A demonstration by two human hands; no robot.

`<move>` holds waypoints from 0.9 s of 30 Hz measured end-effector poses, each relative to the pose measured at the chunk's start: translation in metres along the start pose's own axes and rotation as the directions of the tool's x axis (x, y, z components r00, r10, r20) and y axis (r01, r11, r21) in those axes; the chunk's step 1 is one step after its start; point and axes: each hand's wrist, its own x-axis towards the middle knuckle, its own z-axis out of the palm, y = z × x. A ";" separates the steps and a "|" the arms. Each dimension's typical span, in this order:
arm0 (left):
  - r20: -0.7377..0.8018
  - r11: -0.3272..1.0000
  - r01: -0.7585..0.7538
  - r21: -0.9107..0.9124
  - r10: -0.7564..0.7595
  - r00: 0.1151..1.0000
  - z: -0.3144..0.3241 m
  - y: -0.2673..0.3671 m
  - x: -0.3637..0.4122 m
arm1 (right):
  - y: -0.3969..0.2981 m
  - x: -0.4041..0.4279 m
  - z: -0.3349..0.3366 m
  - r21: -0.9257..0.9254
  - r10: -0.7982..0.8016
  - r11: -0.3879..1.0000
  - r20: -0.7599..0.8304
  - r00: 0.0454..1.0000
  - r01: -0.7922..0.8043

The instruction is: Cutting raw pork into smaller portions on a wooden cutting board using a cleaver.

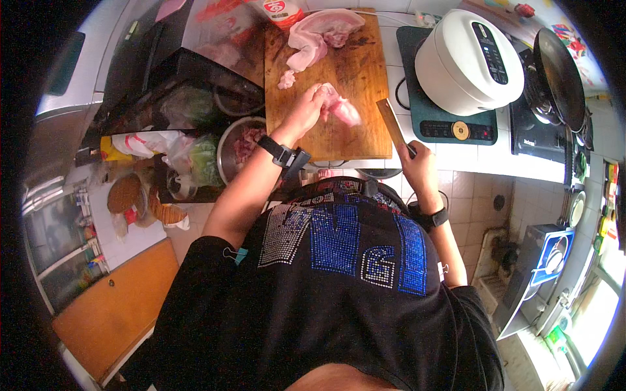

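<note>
My left hand point(305, 110) grips one end of a piece of raw meat point(346, 112) over the wooden cutting board point(362, 141). In my right hand point(421, 163), by the board's right edge, is the handle of a cleaver point(391, 119), its blade held up and apart from the meat. A long slab of raw pork belly point(305, 41) lies curved across the far part of the board. Near its lower end sits a small scrap of meat point(286, 79). A steel bowl point(226, 151) with cut raw meat stands left of the board, partly behind my left forearm.
A white rice cooker point(455, 68) stands on a dark induction cooktop point(440, 128) to the right. Beyond it is a black frying pan point(557, 78) on a stove. Bagged green vegetables point(204, 159) lie on the left, and a printed plastic bag point(283, 12) is at the board's far edge.
</note>
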 end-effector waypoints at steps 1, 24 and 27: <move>-0.001 1.000 0.001 -0.001 -0.001 1.000 0.005 0.006 -0.004 | 0.000 0.001 0.000 0.007 0.000 1.000 -0.001 1.000 0.000; 0.234 0.184 -0.291 0.939 0.278 0.932 0.044 -0.049 -0.005 | 0.009 0.000 -0.001 0.014 0.037 0.999 -0.019 0.999 -0.037; 0.230 0.171 -0.303 0.937 0.349 0.908 0.041 -0.061 0.013 | 0.009 -0.001 -0.003 0.027 0.059 0.998 -0.013 0.998 -0.058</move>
